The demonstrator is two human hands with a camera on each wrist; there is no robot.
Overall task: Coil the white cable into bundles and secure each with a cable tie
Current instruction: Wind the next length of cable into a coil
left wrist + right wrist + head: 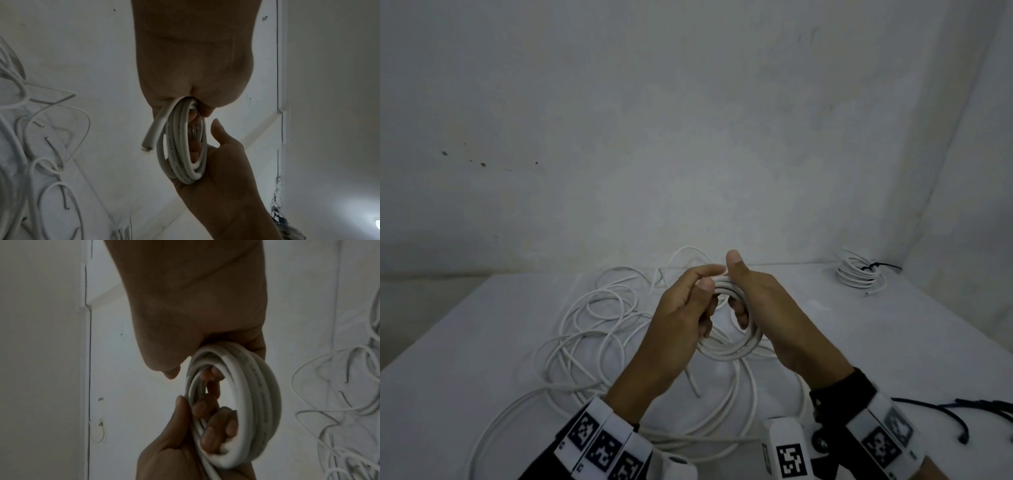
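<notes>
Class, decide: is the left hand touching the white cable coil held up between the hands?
Touching. The right wrist view shows the left hand with its fingers curled through the white cable coil, thumb pressed on its outer side.

A white surface [465, 342] set against a wall carries loose white cable [592, 329] sprawled in loops across its middle, a tied cable bundle [859, 275] at its far right corner, and black cable ties [962, 416] near its right edge
</notes>
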